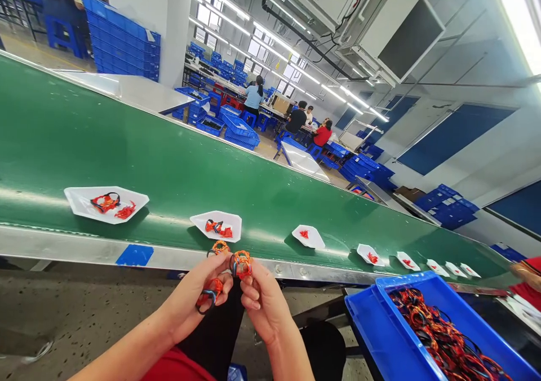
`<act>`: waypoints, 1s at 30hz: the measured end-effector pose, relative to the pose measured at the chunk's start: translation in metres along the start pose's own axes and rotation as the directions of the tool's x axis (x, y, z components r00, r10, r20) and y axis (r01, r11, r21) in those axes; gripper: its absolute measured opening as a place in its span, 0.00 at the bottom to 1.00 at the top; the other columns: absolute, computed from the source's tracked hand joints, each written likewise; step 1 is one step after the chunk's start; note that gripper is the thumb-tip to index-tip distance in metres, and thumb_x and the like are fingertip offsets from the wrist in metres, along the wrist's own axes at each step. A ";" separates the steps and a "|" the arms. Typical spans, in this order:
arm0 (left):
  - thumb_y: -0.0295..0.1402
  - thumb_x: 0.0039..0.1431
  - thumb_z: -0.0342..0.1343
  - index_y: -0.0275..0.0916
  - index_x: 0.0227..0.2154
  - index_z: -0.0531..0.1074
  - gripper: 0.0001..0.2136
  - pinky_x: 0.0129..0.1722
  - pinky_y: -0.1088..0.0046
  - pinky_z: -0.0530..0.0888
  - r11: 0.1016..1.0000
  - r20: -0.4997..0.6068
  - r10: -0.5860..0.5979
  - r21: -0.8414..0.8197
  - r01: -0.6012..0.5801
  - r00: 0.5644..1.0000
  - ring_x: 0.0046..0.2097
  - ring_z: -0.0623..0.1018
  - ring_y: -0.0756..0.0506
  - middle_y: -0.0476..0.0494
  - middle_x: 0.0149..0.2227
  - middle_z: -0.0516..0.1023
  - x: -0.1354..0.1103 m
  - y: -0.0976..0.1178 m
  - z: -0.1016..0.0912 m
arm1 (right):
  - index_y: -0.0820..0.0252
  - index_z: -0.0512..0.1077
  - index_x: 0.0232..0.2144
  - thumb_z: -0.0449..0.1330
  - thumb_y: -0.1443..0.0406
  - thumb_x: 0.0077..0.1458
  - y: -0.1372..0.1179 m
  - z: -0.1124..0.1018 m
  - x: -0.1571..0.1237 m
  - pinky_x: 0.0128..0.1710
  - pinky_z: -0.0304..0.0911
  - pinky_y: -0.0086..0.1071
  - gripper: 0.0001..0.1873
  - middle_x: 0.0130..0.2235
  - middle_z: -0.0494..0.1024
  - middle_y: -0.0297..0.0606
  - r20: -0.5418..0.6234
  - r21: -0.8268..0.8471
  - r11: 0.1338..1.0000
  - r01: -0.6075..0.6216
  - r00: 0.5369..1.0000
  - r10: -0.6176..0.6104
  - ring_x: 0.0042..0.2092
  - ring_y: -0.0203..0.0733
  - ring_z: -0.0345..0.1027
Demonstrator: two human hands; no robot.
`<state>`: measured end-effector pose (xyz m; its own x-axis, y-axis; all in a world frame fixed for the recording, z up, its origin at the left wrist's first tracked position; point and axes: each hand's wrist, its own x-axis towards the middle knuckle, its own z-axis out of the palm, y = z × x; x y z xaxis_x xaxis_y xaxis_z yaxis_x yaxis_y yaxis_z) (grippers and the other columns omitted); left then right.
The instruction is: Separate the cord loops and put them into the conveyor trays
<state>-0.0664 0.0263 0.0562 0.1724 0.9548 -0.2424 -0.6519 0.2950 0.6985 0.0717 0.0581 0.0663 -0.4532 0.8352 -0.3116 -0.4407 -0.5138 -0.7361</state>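
My left hand (198, 291) is closed on small looped bands in orange, black and blue. One orange-and-black band (209, 295) hangs from its curled fingers, and another band (220, 248) pokes up past the thumb. Between the two hands, a third looped band (242, 264) is pinched by my right hand (260, 296), with the left fingertips against or very near it. Just beyond my hands, a white tray (234, 221) on the green conveyor belt (270, 200) holds a similar band and a small red piece.
More white trays (315, 230) with red pieces line the belt. A larger-looking tray (76, 200) with bands lies left. At right, a blue bin (393, 319) is heaped with bands (443, 336). A person's arm (526, 271) shows at the right edge; other people sit farther back.
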 end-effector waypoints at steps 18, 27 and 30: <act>0.37 0.50 0.60 0.38 0.30 0.71 0.09 0.23 0.80 0.60 0.999 -0.015 -0.028 0.019 0.028 1.000 0.24 0.64 0.55 0.52 0.23 0.66 0.010 -0.012 -0.004 | 0.60 0.72 0.36 0.59 0.59 0.54 0.007 0.021 -0.029 0.14 0.44 0.20 0.10 0.21 0.64 0.26 0.043 -0.487 0.823 0.293 0.949 -0.313 0.16 0.23 0.48; 0.33 0.46 0.63 0.40 0.32 0.74 0.09 0.37 0.74 0.68 0.925 0.164 -0.107 -0.345 0.158 0.981 0.34 0.74 0.50 0.49 0.29 0.74 0.018 -0.031 -0.012 | 0.56 0.73 0.37 0.56 0.64 0.56 0.016 0.032 -0.035 0.34 0.63 0.29 0.08 0.33 0.74 0.36 0.193 -0.772 0.438 0.461 0.826 -0.529 0.34 0.38 0.66; 0.32 0.47 0.62 0.40 0.32 0.74 0.08 0.38 0.73 0.68 0.921 0.173 -0.107 -0.353 0.163 0.979 0.34 0.74 0.50 0.50 0.29 0.75 0.019 -0.034 -0.013 | 0.56 0.73 0.37 0.55 0.64 0.56 0.019 0.029 -0.035 0.35 0.63 0.30 0.08 0.34 0.73 0.36 0.188 -0.776 0.433 0.458 0.824 -0.535 0.34 0.38 0.66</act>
<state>-0.0501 0.0334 0.0192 0.3663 0.9097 -0.1957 -0.8333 0.4143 0.3660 0.0561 0.0135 0.0805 -0.2833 0.9259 0.2500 0.2025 0.3125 -0.9281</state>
